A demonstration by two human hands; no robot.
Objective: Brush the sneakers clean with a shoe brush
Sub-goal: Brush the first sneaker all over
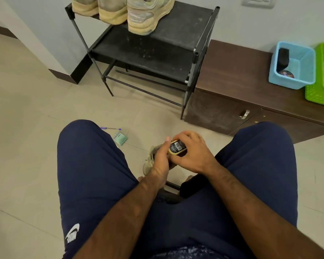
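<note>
The shoe brush [176, 146] is held between both hands above the floor, between the knees of a seated person. Its yellow-edged back, which bears a black barcode label, is turned upward. The fingers [183, 136] of the right hand [195, 156] are curled over its far and right sides. Its left end is gripped by the left hand [160, 161], with the thumb laid along the near edge. Whether bristles touch anything cannot be told.

Just beneath the hands a pale, worn sneaker [148, 164] is seen on the floor [26, 128], largely hidden by the left wrist. Near the left knee a purple pen [110, 128] and a small green packet [121, 138] are lying on the tiles.

Further off, three more sneakers [148, 17] are stood on the top shelf of a black shoe rack [157, 51]. Beside the rack, a low brown cabinet worktop [236, 71] is set against the wall. On it a blue basket [281, 80], holding a dark object and a round tin, is placed touching a green basket [318, 94].
</note>
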